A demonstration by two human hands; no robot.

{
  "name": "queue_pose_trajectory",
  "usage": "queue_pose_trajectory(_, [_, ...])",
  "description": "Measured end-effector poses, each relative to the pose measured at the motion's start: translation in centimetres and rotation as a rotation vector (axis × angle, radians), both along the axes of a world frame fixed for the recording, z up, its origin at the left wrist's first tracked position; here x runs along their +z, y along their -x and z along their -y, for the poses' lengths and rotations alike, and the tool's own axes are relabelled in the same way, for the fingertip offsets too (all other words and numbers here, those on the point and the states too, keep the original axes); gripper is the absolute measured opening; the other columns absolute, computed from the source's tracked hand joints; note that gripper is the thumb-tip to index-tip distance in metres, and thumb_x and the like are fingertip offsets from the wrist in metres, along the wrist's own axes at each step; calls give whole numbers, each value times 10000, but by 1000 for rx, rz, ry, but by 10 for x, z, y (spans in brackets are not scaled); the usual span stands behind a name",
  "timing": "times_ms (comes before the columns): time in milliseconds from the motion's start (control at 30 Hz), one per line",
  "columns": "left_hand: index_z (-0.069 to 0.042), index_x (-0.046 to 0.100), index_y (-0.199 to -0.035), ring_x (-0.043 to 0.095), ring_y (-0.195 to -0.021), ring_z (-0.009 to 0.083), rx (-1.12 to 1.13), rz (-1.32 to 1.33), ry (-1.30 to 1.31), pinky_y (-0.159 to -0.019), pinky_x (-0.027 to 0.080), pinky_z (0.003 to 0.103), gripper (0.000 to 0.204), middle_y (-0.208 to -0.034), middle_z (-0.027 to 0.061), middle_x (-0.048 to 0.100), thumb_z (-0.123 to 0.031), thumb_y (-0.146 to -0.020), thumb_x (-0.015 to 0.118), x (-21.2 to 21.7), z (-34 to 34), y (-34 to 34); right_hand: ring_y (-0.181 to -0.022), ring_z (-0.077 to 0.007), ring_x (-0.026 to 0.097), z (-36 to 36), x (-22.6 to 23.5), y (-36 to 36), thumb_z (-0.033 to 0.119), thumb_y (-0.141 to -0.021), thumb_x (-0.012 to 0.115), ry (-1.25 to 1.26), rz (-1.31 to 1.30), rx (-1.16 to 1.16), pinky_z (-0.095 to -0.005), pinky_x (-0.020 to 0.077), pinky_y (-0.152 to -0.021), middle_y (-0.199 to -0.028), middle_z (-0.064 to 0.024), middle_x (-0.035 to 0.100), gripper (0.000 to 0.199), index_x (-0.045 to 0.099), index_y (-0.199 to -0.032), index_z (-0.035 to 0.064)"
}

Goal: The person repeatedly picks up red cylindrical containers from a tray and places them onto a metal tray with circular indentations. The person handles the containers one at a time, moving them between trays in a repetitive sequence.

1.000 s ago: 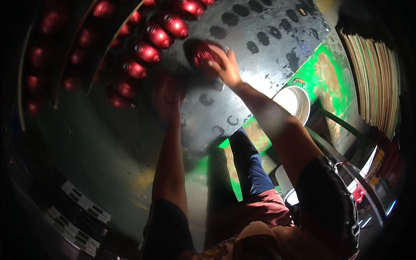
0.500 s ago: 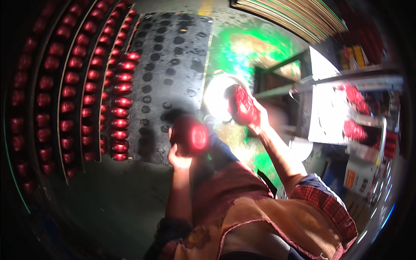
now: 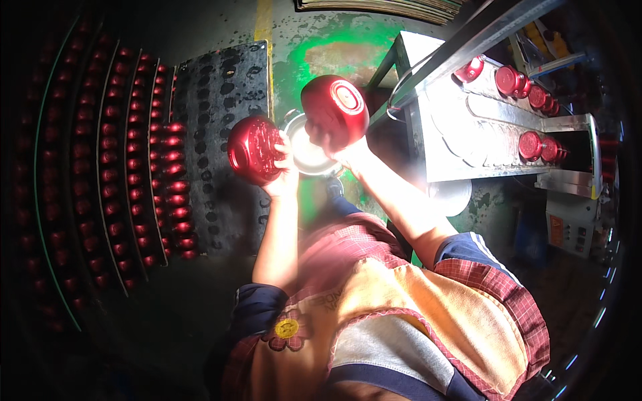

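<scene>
Two glossy dark-red bowls are held up in front of me, close to each other. My left hand (image 3: 285, 174) is closed on the left bowl (image 3: 251, 150), its fingers over the right side; that bowl is tilted with its round foot toward the left. My right hand (image 3: 348, 152) grips the right bowl (image 3: 334, 107) from below. This one is tipped so that its pale-ringed foot faces up and right, and its inside is hidden. Below and behind the bowls stands a brightly lit white bucket (image 3: 311, 157), partly covered by them.
Rows of red bowls (image 3: 177, 187) stand on boards at the left, beside a dark board (image 3: 231, 87) with round black marks. A white-topped metal table (image 3: 435, 134) at right carries more red bowls (image 3: 511, 81) near a machine. A metal bar (image 3: 468, 47) crosses above the table.
My view has shifted toward the right-hand table. The right bowl has turned so its foot shows, and the left bowl has turned its foot leftward. My hands are closer together.
</scene>
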State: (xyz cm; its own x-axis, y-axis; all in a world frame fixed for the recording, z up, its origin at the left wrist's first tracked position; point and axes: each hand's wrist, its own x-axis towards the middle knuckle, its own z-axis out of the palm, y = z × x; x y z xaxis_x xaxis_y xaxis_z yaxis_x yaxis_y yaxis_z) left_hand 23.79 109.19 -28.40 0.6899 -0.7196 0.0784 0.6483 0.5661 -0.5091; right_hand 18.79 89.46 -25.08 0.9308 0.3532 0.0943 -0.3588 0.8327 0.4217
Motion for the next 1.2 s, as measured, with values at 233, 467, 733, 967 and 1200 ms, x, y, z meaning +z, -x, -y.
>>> queue_pose_trajectory(233, [-20,423,-1382,609,-979,290,0,-147,23,-646,570,367,515,-1372,163,469,-196,-908,524,-8,32,-7,-1036,-335,611,13,20,18,504,-922,556,62,26,-134,-392,589,-768,-1227,-233,578,652,473,-1395,63])
queue_pose_trajectory(467, [-45,312,-1482,572,-1094,311,-51,80,-221,-756,562,359,726,-1440,226,419,-273,-881,649,-16,14,11,-1019,-281,646,72,36,109,432,-933,577,342,-30,-438,-395,573,-819,-1181,-124,656,431,611,-1234,126])
queue_pose_trajectory(733, [-169,336,-1516,455,-1335,340,-37,458,-1175,-1078,417,507,695,-1500,102,427,-312,-872,554,17,56,132,-1196,-251,580,228,35,361,286,-912,592,1044,-808,-1002,-429,478,-1024,-1306,-123,591,524,488,-1382,78])
queue_pose_trajectory(967, [-80,360,-1484,508,-1254,294,-221,1113,-1314,-1025,463,426,699,-1428,143,466,-94,-852,656,93,355,249,-1150,-283,565,438,55,458,170,-862,693,2439,-1506,-883,-362,448,-1010,-1189,-168,592,473,589,-1323,198])
queue_pose_trajectory(1200, [-203,506,-1403,491,-1231,390,137,2168,-1724,-1047,421,415,674,-1346,278,436,-165,-790,784,88,627,372,-1168,-375,498,569,32,465,212,-849,693,2728,-1498,-817,-459,500,-921,-1265,-135,456,408,628,-1215,378])
